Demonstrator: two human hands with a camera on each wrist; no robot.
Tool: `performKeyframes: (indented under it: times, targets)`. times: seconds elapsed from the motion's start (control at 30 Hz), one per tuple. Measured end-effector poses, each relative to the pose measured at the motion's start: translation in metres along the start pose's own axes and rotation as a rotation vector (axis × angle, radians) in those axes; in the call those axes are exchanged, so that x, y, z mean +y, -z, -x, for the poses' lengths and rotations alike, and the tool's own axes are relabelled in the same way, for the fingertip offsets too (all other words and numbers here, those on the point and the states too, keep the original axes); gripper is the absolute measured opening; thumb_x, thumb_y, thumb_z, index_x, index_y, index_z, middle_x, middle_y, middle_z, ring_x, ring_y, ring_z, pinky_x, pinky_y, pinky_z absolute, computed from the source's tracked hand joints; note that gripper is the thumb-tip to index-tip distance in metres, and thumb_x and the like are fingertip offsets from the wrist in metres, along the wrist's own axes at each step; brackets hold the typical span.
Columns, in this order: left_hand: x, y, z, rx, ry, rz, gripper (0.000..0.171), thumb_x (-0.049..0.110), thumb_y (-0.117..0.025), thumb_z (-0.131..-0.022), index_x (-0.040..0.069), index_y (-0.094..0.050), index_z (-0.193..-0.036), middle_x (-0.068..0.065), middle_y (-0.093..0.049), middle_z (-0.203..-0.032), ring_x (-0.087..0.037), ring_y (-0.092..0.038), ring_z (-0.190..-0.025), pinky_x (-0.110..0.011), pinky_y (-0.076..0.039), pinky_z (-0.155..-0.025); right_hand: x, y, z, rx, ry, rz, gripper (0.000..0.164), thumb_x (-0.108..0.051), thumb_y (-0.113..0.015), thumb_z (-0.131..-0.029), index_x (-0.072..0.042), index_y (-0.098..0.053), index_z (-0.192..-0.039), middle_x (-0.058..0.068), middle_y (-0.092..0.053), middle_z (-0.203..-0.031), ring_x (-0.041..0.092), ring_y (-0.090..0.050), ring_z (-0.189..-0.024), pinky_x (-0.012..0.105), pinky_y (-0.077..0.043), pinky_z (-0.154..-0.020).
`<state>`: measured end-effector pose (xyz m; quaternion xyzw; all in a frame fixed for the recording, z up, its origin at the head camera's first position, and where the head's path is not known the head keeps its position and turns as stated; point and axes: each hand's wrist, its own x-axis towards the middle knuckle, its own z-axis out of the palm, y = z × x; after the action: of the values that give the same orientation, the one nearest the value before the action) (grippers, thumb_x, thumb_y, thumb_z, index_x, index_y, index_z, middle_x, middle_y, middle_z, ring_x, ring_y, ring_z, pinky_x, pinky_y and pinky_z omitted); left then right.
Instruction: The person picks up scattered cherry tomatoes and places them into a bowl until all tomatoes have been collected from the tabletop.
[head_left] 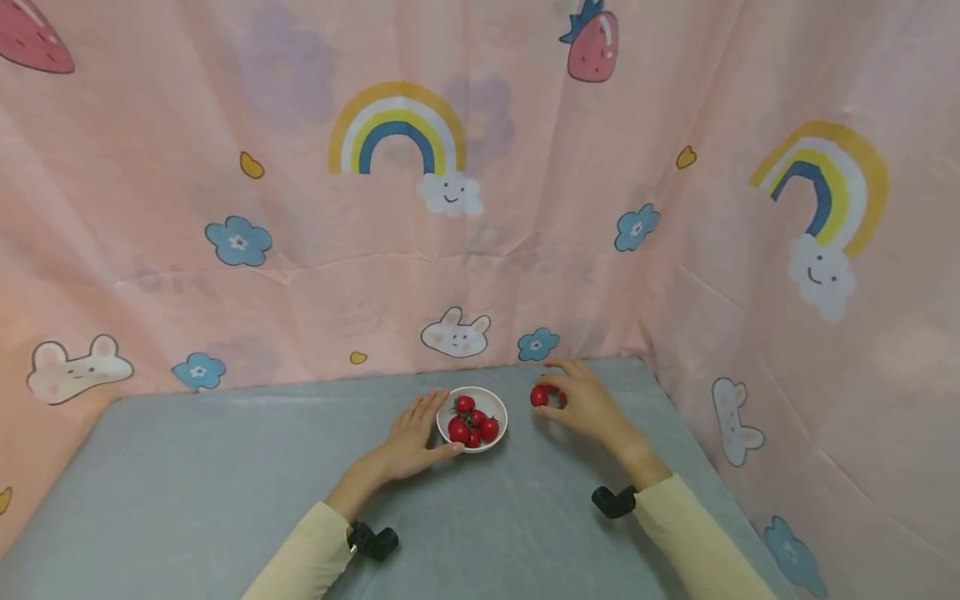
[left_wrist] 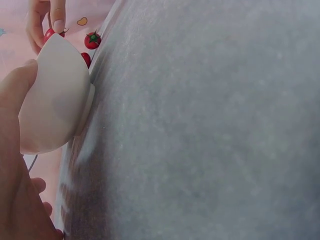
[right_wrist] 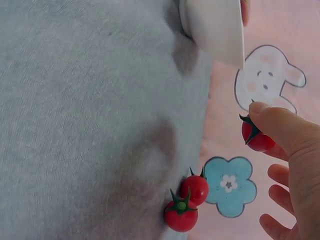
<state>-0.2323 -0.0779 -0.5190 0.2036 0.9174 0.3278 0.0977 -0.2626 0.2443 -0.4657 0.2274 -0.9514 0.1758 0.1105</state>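
Observation:
My left hand holds the left side of a small white bowl, its thumb at the near rim and its fingers along the far side. Several red cherry tomatoes with green stems lie inside. To the right of the bowl, my right hand pinches one cherry tomato between thumb and fingertips, above the table. Two more cherry tomatoes sit side by side on the cloth beneath that hand, partly hidden by it in the head view.
A grey cloth covers the table. Pink curtains printed with rainbows, flowers and animal faces hang behind it and along the right side. Each wrist carries a black camera mount.

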Motion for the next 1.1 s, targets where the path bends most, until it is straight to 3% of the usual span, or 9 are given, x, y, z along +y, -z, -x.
performKeyframes:
  times: [0.4, 1.1]
  targets:
    - [0.000, -0.001, 0.001, -0.005, -0.004, 0.001, 0.095, 0.062, -0.060, -0.089, 0.023, -0.011, -0.160, -0.012, -0.012, -0.168, -0.039, -0.007, -0.155, -0.063, -0.010, -0.122, -0.010, -0.004, -0.007, -0.005, 0.041, 0.007, 0.042, -0.035, -0.084, -0.078, -0.016, -0.074, -0.113, 0.013, -0.058, -0.138, 0.035, -0.049, -0.132, 0.059, -0.040, -0.110]
    - [0.001, 0.000, -0.001, -0.020, 0.024, -0.008, 0.096, 0.064, -0.059, -0.088, 0.025, -0.009, -0.160, -0.010, -0.011, -0.168, -0.037, -0.006, -0.156, -0.066, -0.011, -0.121, -0.047, -0.014, -0.031, -0.126, 0.143, 0.010, 0.044, -0.041, -0.078, -0.084, -0.022, -0.070, -0.122, 0.009, -0.056, -0.142, 0.029, -0.049, -0.133, 0.057, -0.043, -0.108]
